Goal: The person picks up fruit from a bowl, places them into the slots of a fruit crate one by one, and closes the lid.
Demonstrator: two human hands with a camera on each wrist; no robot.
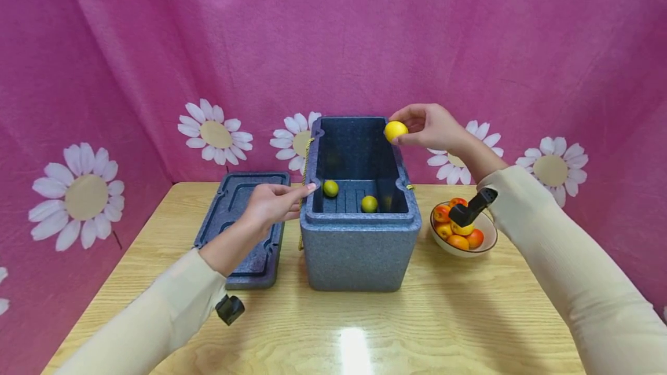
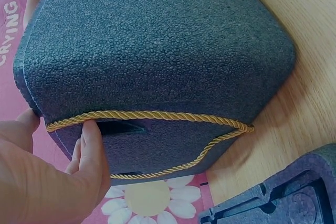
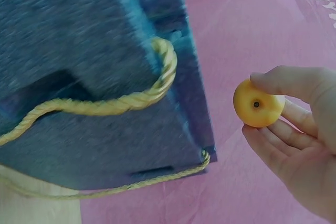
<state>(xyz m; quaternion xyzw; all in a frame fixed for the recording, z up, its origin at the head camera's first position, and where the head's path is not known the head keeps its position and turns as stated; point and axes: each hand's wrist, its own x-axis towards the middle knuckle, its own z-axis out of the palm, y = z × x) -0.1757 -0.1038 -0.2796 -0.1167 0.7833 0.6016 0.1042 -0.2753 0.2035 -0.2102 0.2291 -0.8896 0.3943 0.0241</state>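
My right hand pinches a small yellow apple between thumb and fingers, level with the right rim of a grey foam box. In the right wrist view, a dark dimple marks the apple, apart from the box. My left hand holds the box's left rim, thumb over the edge. Its fingers touch the outer wall beside a yellow rope handle. Two yellow-green fruits lie on the box floor, one left and one nearer the front.
The grey box lid lies on the wooden table, left of the box. Right of the box stands a bowl with several red and yellow fruits. A pink cloth with daisies hangs behind.
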